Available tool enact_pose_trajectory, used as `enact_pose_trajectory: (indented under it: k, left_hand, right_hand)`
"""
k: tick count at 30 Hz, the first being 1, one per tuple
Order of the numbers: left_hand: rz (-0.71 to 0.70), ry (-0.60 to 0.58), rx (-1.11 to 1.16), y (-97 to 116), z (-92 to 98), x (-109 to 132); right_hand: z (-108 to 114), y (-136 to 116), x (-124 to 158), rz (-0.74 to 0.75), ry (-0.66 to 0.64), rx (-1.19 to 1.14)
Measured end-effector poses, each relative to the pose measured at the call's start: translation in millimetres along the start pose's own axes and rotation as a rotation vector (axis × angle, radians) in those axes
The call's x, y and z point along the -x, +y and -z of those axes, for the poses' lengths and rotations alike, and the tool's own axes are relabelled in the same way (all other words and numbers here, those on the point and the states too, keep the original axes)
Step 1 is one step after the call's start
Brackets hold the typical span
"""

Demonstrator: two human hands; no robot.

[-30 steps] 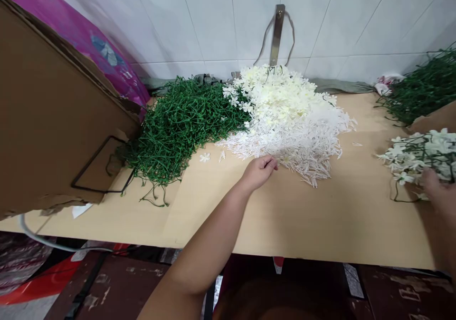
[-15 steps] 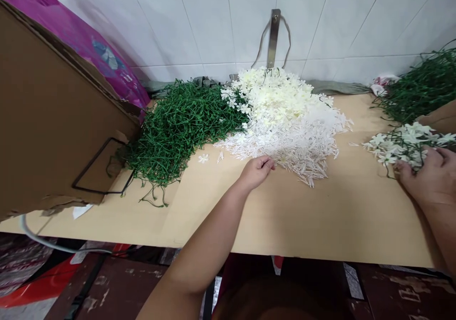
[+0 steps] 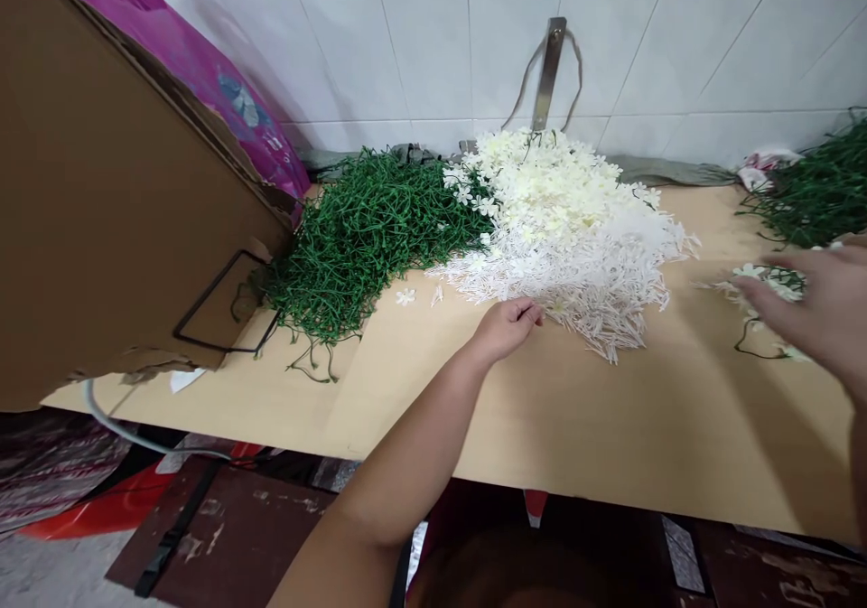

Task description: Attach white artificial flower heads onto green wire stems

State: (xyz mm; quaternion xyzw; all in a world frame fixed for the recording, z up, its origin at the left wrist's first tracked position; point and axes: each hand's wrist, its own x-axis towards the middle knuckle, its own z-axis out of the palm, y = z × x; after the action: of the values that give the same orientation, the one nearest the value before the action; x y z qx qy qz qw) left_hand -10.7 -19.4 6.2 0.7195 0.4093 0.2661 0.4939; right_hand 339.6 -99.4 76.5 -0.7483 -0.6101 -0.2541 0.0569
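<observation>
A heap of white and cream plastic flowers [image 3: 575,229] lies in the middle of the wooden table [image 3: 542,427]. My left hand [image 3: 505,328] rests at the heap's near edge with its fingers curled into a pinch on the white pieces. What it holds is too small to name. My right hand [image 3: 816,314] hovers at the right, blurred, fingers stretched out above a small bunch of flowers on green stems [image 3: 765,287].
A tangle of green plastic stems [image 3: 366,238] lies left of the flower heap, and another green pile [image 3: 813,192] sits at the far right. A tilted cardboard box [image 3: 101,210] stands at the left with a pink bag [image 3: 203,75] behind it. The tiled wall carries a metal bracket [image 3: 548,70].
My right hand has let go of the flower bunch on stems at the right and lifted away from it. My left hand has stayed at the edge of the heap.
</observation>
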Motion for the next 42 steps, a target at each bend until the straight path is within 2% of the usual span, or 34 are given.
enact_pose_trajectory:
  k: [3, 6, 8, 9, 12, 16, 20, 25, 29, 31, 35, 42]
  left_hand:
    - [0.007, -0.001, 0.015, 1.9, 0.8, 1.2]
    - [0.092, 0.025, 0.066, 0.6, 0.0, 1.7]
    - [0.147, 0.044, 0.102, -2.0, -1.3, 1.0]
    - [0.145, 0.049, 0.111, -3.4, -2.0, 0.3]
    - [0.056, 0.044, 0.083, -6.3, -3.9, -2.4]
    - [0.043, 0.01, 0.019, -4.2, -3.6, -3.1]
    - [0.024, -0.041, 0.016, 2.2, 0.7, -0.3]
    - [-0.011, -0.037, 0.015, 6.4, 3.4, 1.7]
    - [-0.008, -0.031, 0.048, 6.8, 3.0, 1.1]
    - [0.005, -0.032, 0.047, 6.9, 3.3, 0.7]
    - [0.022, -0.046, 0.049, 6.6, 4.2, 0.4]
    - [0.012, -0.045, 0.114, 6.0, 4.1, 0.7]
  right_hand:
    - [33.5, -107.9, -20.6, 0.307, -0.047, -0.449]
    - [47.3, -199.2, -39.5, 0.636, -0.266, -0.533]
    - [48.9, -242.6, -52.3, 0.704, -0.368, -0.501]
    - [48.0, -259.0, -58.6, 0.703, -0.374, -0.49]
    - [39.7, -289.7, -74.4, 0.712, -0.426, -0.452]
    - [26.3, -298.6, -83.2, 0.725, -0.469, -0.394]
    - [19.8, -283.7, -86.2, 0.691, -0.403, -0.485]
    - [13.8, -258.0, -99.4, 0.461, -0.302, -0.734]
    - [15.0, -256.1, -107.3, 0.306, -0.308, -0.867]
    - [18.5, -261.7, -107.7, 0.298, -0.364, -0.803]
    - [24.1, -272.3, -106.3, 0.375, -0.47, -0.622]
    - [28.3, -266.5, -109.5, 0.346, -0.504, -0.586]
